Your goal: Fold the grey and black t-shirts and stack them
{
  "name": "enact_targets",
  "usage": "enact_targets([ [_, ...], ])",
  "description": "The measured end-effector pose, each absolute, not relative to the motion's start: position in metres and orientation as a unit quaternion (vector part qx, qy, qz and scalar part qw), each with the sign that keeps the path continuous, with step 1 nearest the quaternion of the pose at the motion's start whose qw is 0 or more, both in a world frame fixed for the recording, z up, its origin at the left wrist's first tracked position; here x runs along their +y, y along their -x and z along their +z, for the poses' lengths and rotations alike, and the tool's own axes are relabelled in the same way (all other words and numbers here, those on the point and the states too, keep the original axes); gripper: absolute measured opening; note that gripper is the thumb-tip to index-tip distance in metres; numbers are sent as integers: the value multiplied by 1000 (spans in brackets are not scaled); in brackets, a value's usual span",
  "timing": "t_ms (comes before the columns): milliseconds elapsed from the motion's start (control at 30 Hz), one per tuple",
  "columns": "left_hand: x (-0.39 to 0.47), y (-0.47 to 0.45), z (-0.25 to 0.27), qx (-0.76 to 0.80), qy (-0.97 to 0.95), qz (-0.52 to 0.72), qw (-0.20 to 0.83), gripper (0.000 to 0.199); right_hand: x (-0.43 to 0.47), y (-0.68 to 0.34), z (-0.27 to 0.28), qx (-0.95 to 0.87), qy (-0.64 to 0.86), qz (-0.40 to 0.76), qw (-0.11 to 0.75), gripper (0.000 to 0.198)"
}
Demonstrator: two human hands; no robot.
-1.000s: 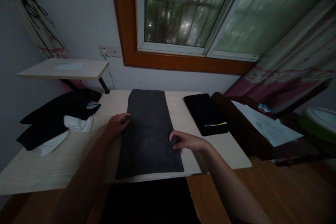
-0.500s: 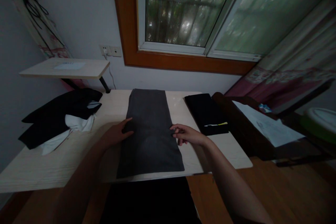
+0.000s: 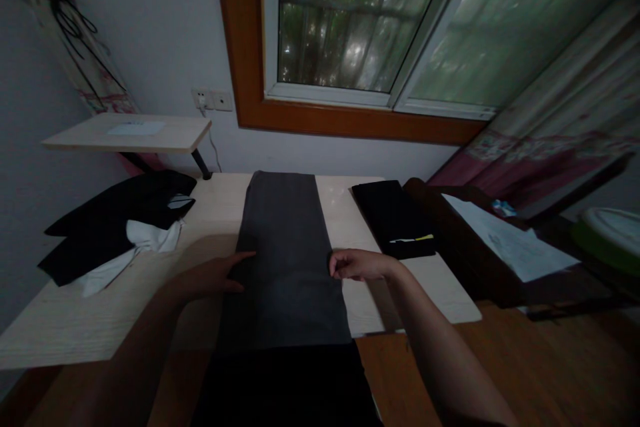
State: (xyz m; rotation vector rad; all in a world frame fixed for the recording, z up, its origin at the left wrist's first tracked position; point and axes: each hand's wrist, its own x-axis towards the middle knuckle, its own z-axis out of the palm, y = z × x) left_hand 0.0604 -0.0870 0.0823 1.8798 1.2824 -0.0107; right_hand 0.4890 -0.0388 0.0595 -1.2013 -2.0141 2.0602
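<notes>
A dark grey folded cloth, perhaps a garment, lies lengthwise on the pale wooden table, its near end at the table's front edge. At its left border rests my left hand, thumb and forefinger spread apart over the fabric; the other fingers are hard to see. On the opposite border my right hand has its fingers curled together, pinching the cloth's edge. A black folded item with a white and yellow strip lies further right on the table.
Black clothes and a white cloth are heaped at the left, beside a small raised shelf. To the right stands dark brown furniture with paper sheets on it. A window is behind the table.
Both hands have come nearer to me along the cloth's sides. My right fingers have closed at its edge, and the cloth's near end sits slightly closer to my body.
</notes>
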Motion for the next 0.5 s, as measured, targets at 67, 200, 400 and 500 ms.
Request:
enact_targets([
  [67,-87,-61,86,505,-757,-25,414,87,-38,-488,60,-649,380,659,-8,25],
  [200,-87,-60,90,507,-758,-35,409,88,-35,-487,65,-652,382,653,-43,24],
  [400,-72,-47,84,570,-722,55,388,90,-27,-487,65,-667,451,590,68,24],
  [500,-58,-47,75,626,-690,132,339,93,-18,-482,59,-702,519,452,186,28],
])
